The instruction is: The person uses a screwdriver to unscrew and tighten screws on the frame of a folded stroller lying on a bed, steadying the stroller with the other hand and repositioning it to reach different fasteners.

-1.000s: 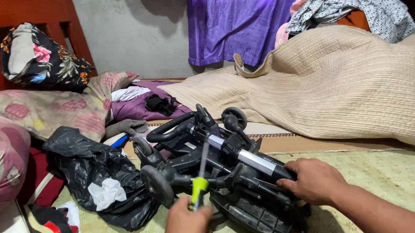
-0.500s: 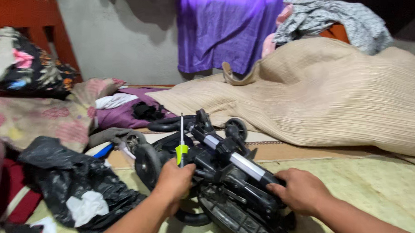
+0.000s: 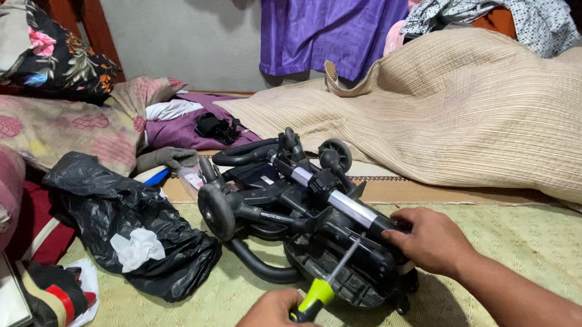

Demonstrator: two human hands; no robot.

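The left hand (image 3: 276, 317) is gripping a screwdriver with a yellow-green and black handle (image 3: 324, 285), its metal shaft angling up into a folded black wheeled frame with a silver tube (image 3: 302, 207). The frame is lying on its side on the pale green woven mat (image 3: 539, 243). The right hand (image 3: 429, 240) is closing over the frame's right end, pressing it down. A crumpled black plastic bag (image 3: 128, 225) is lying just left of the frame.

black folded stroller frame (image 3: 302, 210) with a silver tube, screwdriver (image 3: 324, 285) with yellow-green and black handle, crumpled black plastic bag (image 3: 128, 225), beige ribbed blanket (image 3: 480, 107), purple cloth (image 3: 325, 26), pink floral pillow (image 3: 60, 128), dark floral pillow (image 3: 44, 51), pale green patterned mat (image 3: 540, 229)
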